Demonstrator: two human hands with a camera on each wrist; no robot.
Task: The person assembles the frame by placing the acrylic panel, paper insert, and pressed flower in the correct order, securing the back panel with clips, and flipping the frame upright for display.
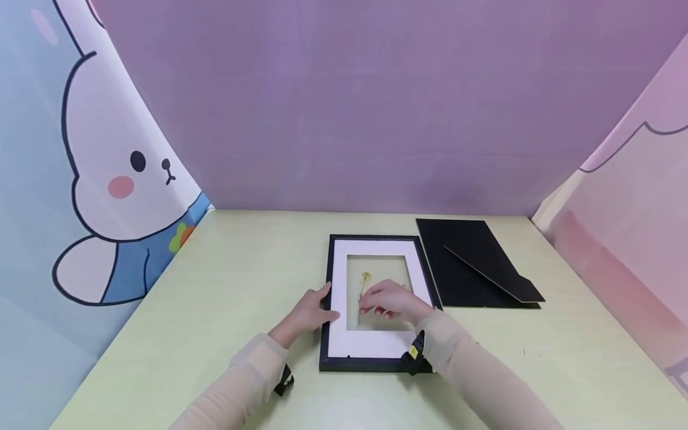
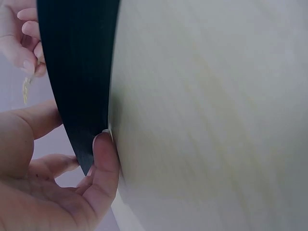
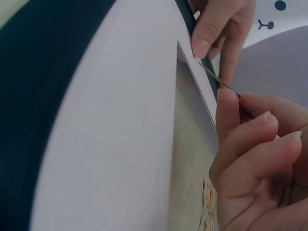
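Observation:
A black picture frame (image 1: 376, 364) with a white mat (image 1: 365, 345) lies on the table, its window showing a pale inside. At its left edge my left hand (image 1: 310, 309) holds the side, thumb over the mat and fingers along the black rim (image 2: 79, 72). Above the window, my right hand (image 1: 395, 298) pinches a thin stem (image 3: 216, 79) between thumb and index finger. A yellowish dried flower (image 1: 365, 278) shows just beyond those fingertips in the head view. Within the window lies another dried sprig (image 3: 208, 207) with orange bits, partly hidden by the right hand.
A black backing board (image 1: 457, 239) with a fold-out stand leg (image 1: 500, 275) lies right of the frame. Tiny dark bits (image 1: 524, 351) lie on the table (image 1: 258, 257) at the right. A purple cloth wall (image 1: 376, 119) rises behind, with printed cloths at both sides.

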